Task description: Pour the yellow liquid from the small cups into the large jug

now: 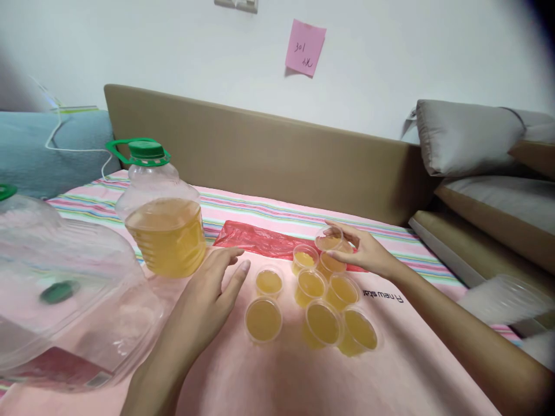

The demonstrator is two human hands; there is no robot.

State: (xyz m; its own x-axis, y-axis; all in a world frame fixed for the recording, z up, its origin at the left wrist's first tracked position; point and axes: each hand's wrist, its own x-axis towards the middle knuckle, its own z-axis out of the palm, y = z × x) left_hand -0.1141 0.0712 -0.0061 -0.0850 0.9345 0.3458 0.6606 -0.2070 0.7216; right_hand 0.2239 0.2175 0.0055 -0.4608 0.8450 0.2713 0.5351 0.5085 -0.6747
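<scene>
My right hand (362, 248) grips a clear plastic cup (328, 241) at the far end of a group of cups, thumb on the near side and fingers behind. Just in front of it is another cup of yellow liquid (332, 263), partly covered by the hand. Several more filled cups (323, 323) stand close together toward me. To their left are two cups, a smaller-looking one (269, 281) and a nearer one (263, 319). My left hand (219, 283) hovers left of these two, fingers apart and holding nothing.
A large bottle (167, 231) with a green cap holds yellow liquid behind my left hand. A big clear container (65, 289) lies at the left. Red plastic (264, 240) lies behind the cups. Stacked clear cups (507, 297) and cushions (485, 138) are at the right.
</scene>
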